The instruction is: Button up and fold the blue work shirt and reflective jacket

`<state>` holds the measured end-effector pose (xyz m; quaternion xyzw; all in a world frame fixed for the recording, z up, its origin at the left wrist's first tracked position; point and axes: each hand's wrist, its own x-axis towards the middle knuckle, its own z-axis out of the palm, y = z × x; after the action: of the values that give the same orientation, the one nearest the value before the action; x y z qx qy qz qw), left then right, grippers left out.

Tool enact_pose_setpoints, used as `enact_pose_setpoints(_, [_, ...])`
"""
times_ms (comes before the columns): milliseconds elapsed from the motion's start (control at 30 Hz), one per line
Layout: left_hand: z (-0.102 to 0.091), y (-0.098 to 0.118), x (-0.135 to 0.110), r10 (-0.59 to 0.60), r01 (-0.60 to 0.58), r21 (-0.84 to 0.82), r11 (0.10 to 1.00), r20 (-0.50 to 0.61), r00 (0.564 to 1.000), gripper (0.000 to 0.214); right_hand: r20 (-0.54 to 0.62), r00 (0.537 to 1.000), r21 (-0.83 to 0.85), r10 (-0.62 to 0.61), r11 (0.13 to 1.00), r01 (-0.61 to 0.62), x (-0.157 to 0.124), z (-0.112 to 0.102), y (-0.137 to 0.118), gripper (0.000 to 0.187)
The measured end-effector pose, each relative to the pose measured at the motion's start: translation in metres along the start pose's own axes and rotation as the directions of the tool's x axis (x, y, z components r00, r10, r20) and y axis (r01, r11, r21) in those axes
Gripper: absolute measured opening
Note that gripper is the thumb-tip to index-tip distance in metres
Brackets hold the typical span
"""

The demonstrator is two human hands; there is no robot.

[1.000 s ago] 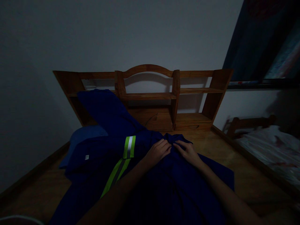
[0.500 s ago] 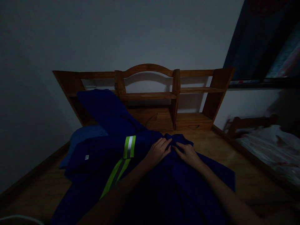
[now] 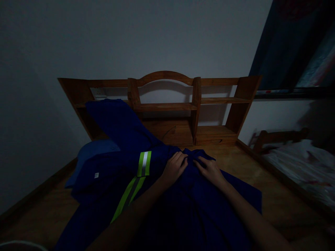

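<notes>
Head view: blue work jacket (image 3: 199, 209) is lying on the wooden bed base (image 3: 274, 195), body running 6-to-12 o'clock, one sleeve (image 3: 117, 122) pointing to 11 o'clock onto the headboard shelf (image 3: 167, 106). Left hand (image 3: 174, 168) is bunching the fabric's far edge with curled fingers. Right hand (image 3: 210, 170), just beside at 3 o'clock, is resting there fingers together, grip too dark to tell.

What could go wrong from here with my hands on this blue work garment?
The light is dim, so folds in the dark blue garment under your left hand and right hand are hard to see and may bunch unevenly. One sleeve lies up against the wooden headboard; tugging the garment might drag or snag it.
</notes>
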<state>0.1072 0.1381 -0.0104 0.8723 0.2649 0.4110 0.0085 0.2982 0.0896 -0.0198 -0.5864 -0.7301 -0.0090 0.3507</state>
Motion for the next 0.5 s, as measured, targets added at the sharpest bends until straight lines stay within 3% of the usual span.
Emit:
enact_pose_setpoints(233, [0.003,-0.003,0.000,-0.083,0.080,-0.031,0.996,-0.114,0.990,0.019,-0.054,0.997,0.014,0.055,0.998,-0.054,0.001,-0.001,-0.001,0.032])
enact_pose_setpoints(333, [0.004,-0.004,0.000,-0.148,0.133,-0.099,0.986,-0.154,0.977,0.019,-0.177,0.972,0.071,0.153,0.987,-0.143,0.005,-0.004,0.008,0.033])
enact_pose_setpoints(400, [0.004,-0.008,0.001,-0.295,0.256,-0.195,0.947,-0.208,0.932,0.018,-0.333,0.903,0.159,0.270,0.960,-0.229,0.009,-0.013,0.025,0.037])
enact_pose_setpoints(433, [0.002,-0.012,0.003,-0.401,0.338,-0.261,0.904,-0.245,0.883,0.018,-0.427,0.835,0.219,0.347,0.936,-0.277,0.011,-0.020,0.037,0.039])
enact_pose_setpoints(467, [-0.002,-0.018,0.004,-0.518,0.416,-0.350,0.839,-0.283,0.807,0.018,-0.512,0.747,0.282,0.423,0.905,-0.319,0.011,-0.030,0.049,0.041])
enact_pose_setpoints(500, [-0.009,-0.025,0.005,-0.636,0.460,-0.479,0.747,-0.317,0.703,0.018,-0.585,0.646,0.342,0.491,0.871,-0.353,0.011,-0.042,0.063,0.043])
